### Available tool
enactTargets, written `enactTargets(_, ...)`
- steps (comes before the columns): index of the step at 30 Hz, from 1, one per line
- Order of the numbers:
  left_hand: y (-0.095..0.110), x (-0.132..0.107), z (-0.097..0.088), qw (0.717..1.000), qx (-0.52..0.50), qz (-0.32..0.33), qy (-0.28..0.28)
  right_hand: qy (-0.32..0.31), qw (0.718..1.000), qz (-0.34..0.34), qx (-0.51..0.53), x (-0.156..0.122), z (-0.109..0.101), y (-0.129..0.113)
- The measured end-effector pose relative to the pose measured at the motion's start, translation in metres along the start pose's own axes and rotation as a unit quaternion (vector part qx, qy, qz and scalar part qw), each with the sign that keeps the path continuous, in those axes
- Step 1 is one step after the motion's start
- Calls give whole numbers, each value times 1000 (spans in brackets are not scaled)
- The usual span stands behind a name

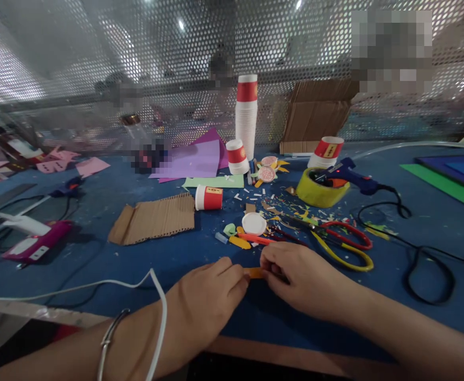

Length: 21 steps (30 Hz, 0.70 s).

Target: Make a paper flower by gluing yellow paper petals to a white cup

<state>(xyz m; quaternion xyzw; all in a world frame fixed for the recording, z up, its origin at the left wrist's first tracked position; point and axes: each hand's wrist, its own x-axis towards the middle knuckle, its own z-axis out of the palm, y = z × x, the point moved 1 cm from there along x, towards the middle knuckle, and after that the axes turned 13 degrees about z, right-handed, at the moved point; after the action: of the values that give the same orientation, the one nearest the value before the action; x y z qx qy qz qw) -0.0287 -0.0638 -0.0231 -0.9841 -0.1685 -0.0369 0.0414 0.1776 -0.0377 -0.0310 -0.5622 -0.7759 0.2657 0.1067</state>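
Note:
Between my two hands runs a small strip of orange paper [254, 273], just above the blue table near its front edge. My left hand [211, 296] pinches its left end, fingers pressed together. At the other end, my right hand [295, 272] has its fingers curled closed on the strip; the fingertips partly hide it. Just beyond the hands lie a white paper disc [254, 224], a red-orange pen [255, 239] and small yellow and green paper pieces. Scissors [343, 243] with red and yellow handles rest beside my right hand, their blades among scraps.
Corrugated cardboard [156, 218] lies at left, beside a tipped red-and-white paper cup [209, 197]. A tall cup stack [246, 116] stands at the back. A blue glue gun [351, 174] rests on a yellow tape roll [321, 193]. A white cable [158, 296] crosses my left wrist.

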Motion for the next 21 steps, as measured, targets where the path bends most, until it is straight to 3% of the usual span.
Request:
enactTargets(5, 18, 18, -7, 996, 29, -58, -61, -17, 1000, -20, 17, -3, -5, 6)
enactTargets(8, 19, 29, -15, 993, 14, -100, -68, -7, 1000, -13, -6, -10, -12, 15)
enactTargets(17, 4, 46, -11, 992, -40, -82, -86, 21, 1000, -21, 2, -26, -17, 31)
enactTargets(21, -1, 54, -18, 989, -93, -72, -90, 14, 999, -14, 28, -23, -14, 35)
